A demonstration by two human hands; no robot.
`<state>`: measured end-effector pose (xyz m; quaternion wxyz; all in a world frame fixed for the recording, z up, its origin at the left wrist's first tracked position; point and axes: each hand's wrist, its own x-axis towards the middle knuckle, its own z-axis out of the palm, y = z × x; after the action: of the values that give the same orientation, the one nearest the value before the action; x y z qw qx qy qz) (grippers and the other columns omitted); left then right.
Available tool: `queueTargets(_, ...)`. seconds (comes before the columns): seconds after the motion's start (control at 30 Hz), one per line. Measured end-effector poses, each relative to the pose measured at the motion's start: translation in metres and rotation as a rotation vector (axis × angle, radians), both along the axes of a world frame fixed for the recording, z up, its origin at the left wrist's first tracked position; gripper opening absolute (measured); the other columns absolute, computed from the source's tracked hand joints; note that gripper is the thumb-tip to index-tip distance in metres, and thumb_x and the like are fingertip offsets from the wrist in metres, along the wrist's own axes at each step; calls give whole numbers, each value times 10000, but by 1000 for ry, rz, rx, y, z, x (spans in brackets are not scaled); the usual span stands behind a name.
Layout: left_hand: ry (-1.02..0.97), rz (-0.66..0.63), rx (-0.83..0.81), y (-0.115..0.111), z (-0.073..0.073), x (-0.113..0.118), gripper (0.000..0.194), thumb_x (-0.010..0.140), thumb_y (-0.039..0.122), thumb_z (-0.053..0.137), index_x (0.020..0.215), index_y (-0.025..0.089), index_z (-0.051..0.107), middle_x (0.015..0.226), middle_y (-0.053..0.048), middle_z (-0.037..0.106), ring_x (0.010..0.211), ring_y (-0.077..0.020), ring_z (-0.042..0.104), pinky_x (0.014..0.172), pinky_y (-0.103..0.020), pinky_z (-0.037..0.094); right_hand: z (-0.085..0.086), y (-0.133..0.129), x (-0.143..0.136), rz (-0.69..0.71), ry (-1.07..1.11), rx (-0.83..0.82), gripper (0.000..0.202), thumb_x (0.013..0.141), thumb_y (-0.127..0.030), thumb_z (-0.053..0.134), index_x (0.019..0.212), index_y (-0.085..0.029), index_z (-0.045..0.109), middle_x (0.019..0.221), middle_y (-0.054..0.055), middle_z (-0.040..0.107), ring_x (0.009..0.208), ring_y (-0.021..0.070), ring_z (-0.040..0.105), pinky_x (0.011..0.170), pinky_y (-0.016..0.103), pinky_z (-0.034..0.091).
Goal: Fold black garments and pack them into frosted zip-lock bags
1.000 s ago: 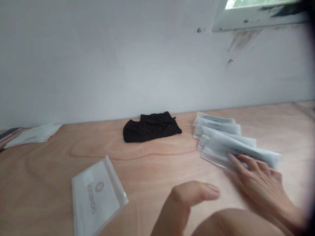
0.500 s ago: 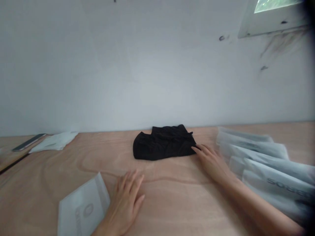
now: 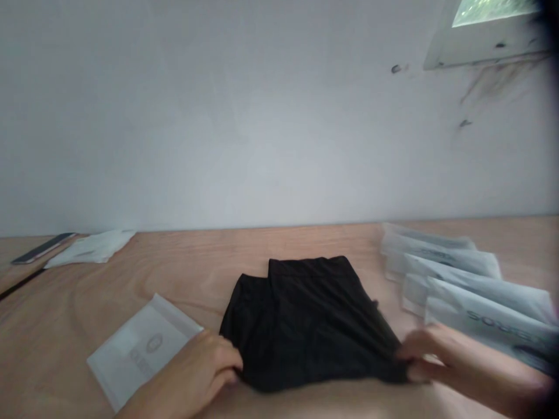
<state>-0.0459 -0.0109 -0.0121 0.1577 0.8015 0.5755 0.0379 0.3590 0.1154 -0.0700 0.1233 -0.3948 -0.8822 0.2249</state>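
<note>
A black cloth garment is spread over the wooden table in front of me, its near edge slightly blurred. My left hand is closed on its lower left corner. At the lower right corner, my right hand pinches the fabric between thumb and fingers. Just left of my left hand, partly behind the forearm, lies a flat white packet with a printed round logo.
Several translucent printed bags overlap on the right side of the table. At the far left lie a white packet and a dark flat object. A pale wall rises behind.
Both hands have taken hold of the black garment. It has come nearer to me and is spread out larger. My left hand was open on the table; the white packet beside it has turned.
</note>
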Motion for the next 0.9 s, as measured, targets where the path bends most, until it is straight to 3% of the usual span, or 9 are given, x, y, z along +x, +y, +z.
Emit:
queueTargets(0.07,-144,73,-90,-14,7,3,250,744,289,734,989,324,698,978,47,723,915,-190,660,807,-264,466,13,-6,1,27,3,-201,199,806,-262,619,956,-300,745,843,22,761,742,212,698,646,278,537)
queueTargets(0.1,-208,139,-83,-9,7,5,310,742,333,738,1046,318,683,1043,28,712,962,-203,649,835,-277,467,18,-1,-5,26,13,-171,237,820,-287,610,1028,-299,724,956,28,754,834,223,694,716,297,541)
queueTargets(0.23,-293,310,47,67,-14,19,348,837,388,638,1130,200,647,1109,-84,678,1006,-235,629,852,-333,492,16,56,-52,-48,93,46,437,778,-208,612,1213,-245,622,1280,69,625,1186,277,551,1005,406,406)
queueTargets(0.33,-278,310,35,127,-32,32,377,828,395,668,1101,138,626,1035,-89,671,892,-220,649,772,-358,533,2,94,-76,-46,64,42,356,740,-182,668,1096,-186,657,1101,86,697,1021,247,638,893,395,476)
queueTargets(0.4,-269,285,24,146,-38,38,304,881,362,619,1080,132,608,1012,-64,653,839,-184,644,732,-355,547,-3,104,-78,-41,56,37,157,768,-222,669,913,-161,677,890,43,708,836,198,659,782,362,505)
queueTargets(0.5,-272,222,65,136,-36,43,156,901,251,581,995,129,609,940,-44,644,824,-168,626,734,-330,525,-1,90,-64,-43,90,66,89,800,-233,609,824,-173,669,813,34,659,783,189,621,744,331,483)
queueTargets(0.6,-268,113,113,96,-28,45,60,840,145,595,889,161,627,885,-30,653,893,-192,603,857,-355,449,5,50,-45,-4,110,56,130,800,-214,570,842,-213,693,834,40,641,808,197,609,730,297,465)
queueTargets(0.77,-201,-147,113,43,-19,42,207,804,352,685,971,232,661,1041,-43,687,1044,-245,581,1051,-466,246,17,1,-34,121,40,-80,193,803,-293,642,984,-280,709,918,31,677,862,210,625,767,304,470)
queueTargets(0.9,-265,160,177,63,-20,20,393,817,364,635,1181,224,586,1253,-96,599,1197,-270,497,1050,-446,289,17,23,-39,18,95,10,269,837,-331,592,1073,-235,675,1113,87,670,1061,262,587,929,394,436)
